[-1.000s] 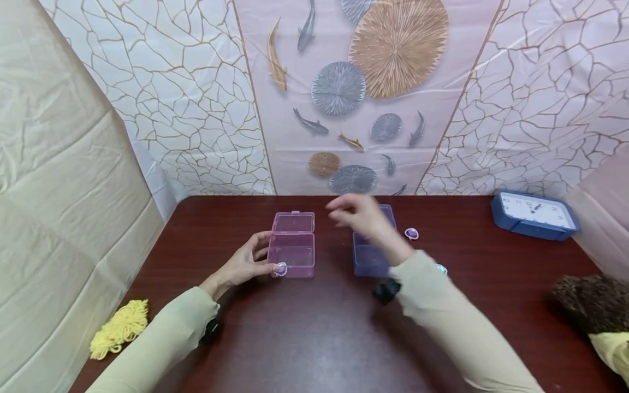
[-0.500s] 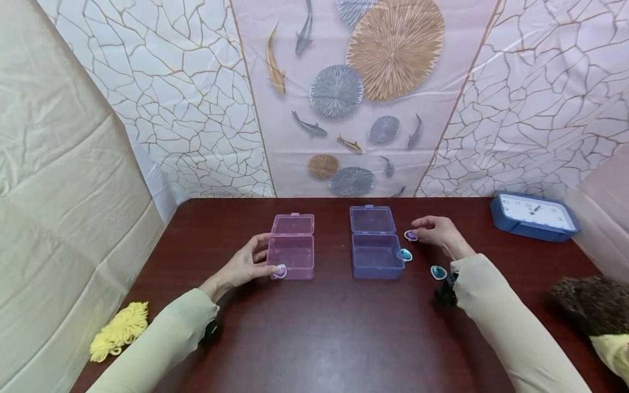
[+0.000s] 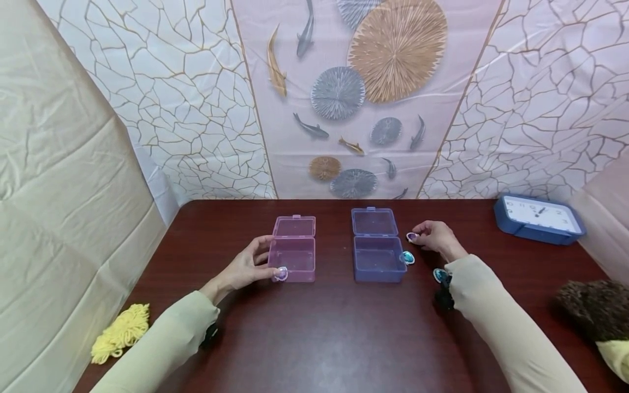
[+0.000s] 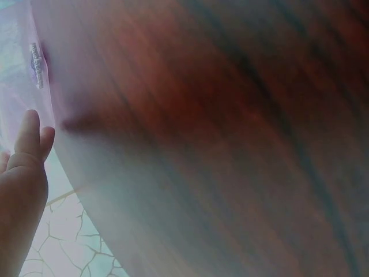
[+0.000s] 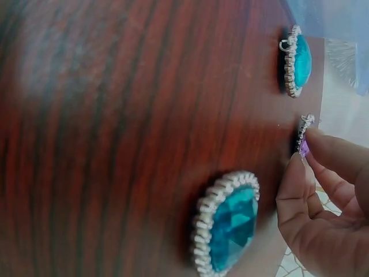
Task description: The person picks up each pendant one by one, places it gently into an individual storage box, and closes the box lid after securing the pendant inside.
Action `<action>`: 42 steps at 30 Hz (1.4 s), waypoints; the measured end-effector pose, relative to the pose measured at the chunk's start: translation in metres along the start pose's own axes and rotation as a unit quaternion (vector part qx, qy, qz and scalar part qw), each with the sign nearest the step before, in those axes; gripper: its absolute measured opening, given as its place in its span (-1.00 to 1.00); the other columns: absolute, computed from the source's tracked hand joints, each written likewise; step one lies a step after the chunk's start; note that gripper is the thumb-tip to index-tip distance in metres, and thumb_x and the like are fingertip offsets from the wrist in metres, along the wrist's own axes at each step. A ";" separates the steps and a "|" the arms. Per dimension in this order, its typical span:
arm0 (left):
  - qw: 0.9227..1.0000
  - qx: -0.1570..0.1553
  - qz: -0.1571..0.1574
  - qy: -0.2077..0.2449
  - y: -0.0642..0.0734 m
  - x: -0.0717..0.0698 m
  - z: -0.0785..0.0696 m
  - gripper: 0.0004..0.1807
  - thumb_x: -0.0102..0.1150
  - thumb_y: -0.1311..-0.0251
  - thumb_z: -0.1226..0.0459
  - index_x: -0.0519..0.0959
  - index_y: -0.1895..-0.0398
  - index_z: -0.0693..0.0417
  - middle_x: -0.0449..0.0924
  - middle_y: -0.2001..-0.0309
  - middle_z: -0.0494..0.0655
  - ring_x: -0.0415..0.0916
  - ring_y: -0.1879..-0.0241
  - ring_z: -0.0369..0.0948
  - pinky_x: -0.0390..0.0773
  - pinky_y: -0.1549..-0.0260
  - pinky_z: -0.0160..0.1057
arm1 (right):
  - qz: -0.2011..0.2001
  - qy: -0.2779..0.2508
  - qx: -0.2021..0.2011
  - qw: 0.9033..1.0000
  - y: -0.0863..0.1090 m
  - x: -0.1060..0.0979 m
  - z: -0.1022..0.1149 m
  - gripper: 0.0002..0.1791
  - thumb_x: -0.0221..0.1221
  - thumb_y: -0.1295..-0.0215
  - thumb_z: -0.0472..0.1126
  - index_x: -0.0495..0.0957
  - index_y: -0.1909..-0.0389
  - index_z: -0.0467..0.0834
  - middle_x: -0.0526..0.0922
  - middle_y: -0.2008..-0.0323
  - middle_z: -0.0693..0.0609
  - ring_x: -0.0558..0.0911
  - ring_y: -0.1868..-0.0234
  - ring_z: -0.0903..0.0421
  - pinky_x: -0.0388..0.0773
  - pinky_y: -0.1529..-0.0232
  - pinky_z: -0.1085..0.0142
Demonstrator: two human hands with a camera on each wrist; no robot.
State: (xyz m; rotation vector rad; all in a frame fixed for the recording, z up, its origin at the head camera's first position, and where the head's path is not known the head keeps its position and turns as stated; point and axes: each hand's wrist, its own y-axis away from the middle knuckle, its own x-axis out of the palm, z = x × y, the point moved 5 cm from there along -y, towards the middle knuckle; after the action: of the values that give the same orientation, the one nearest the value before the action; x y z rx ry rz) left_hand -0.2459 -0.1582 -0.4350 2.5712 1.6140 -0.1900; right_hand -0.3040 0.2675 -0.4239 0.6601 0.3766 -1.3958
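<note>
In the head view my left hand [image 3: 248, 266] holds the left side of an open-lidded, see-through pink plastic box [image 3: 304, 274], thumb at the front corner. Close to that thumb shows a purple gem charm [image 3: 281, 273] with a pale beaded rim; whether it lies inside the box or against its wall I cannot tell. My right hand [image 3: 437, 239] pinches another purple gem charm [image 5: 304, 141] at the tabletop, between thumb and forefinger. A teal gem charm [image 3: 408, 257] lies beside the open blue plastic box [image 3: 379, 275]. A second teal charm [image 5: 230, 225] lies under the right wrist.
A blue clock [image 3: 539, 218] stands at the back right of the dark wooden table [image 3: 314, 338]. Yellow yarn [image 3: 120, 333] lies at the left edge, and a brown fluffy thing [image 3: 594, 308] sits at the right edge. Patterned cloth hangs behind the table.
My right hand has swung from above the blue box rightward and down to the purple gem charm, and its fingers now pinch it. The left hand has stayed at the pink box.
</note>
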 end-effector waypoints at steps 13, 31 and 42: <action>1.000 -0.003 -0.002 -0.006 0.001 -0.001 0.000 -0.10 0.36 0.03 0.45 0.05 -0.36 0.19 0.09 -0.34 0.23 0.20 -0.30 0.19 0.43 -0.16 0.00 | -0.024 0.005 0.007 1.000 0.006 -0.003 -0.001 -0.73 0.18 -0.24 -0.36 0.37 0.13 -0.40 0.50 0.37 -0.14 0.56 0.38 0.09 0.65 0.35 0.33; 1.000 0.003 -0.001 -0.005 0.000 0.000 0.000 -0.09 0.35 0.03 0.48 0.03 -0.36 0.23 0.07 -0.33 0.28 0.19 -0.30 0.21 0.39 -0.18 -0.01 | -0.047 -0.190 -0.116 0.974 0.022 -0.006 0.068 -0.68 0.16 -0.23 -0.42 0.32 0.10 -0.51 0.56 0.45 0.11 0.61 0.45 0.36 0.65 0.31 0.44; 1.000 -0.014 -0.004 -0.007 0.000 -0.002 0.000 -0.09 0.38 0.04 0.44 0.06 -0.36 0.15 0.11 -0.34 0.19 0.21 -0.31 0.16 0.37 -0.20 0.03 | 0.046 -0.297 -0.124 0.946 0.027 0.078 0.148 -0.67 0.17 -0.18 -0.48 0.38 0.04 -0.51 0.62 0.47 0.13 0.64 0.45 0.26 0.67 0.28 0.35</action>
State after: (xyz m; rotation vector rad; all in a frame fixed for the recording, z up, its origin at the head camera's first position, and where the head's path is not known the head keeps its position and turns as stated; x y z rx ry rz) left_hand -0.2466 -0.1598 -0.4350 2.5384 1.6117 -0.1838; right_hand -0.2852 0.1147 -0.3522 0.0318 0.0348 -1.3566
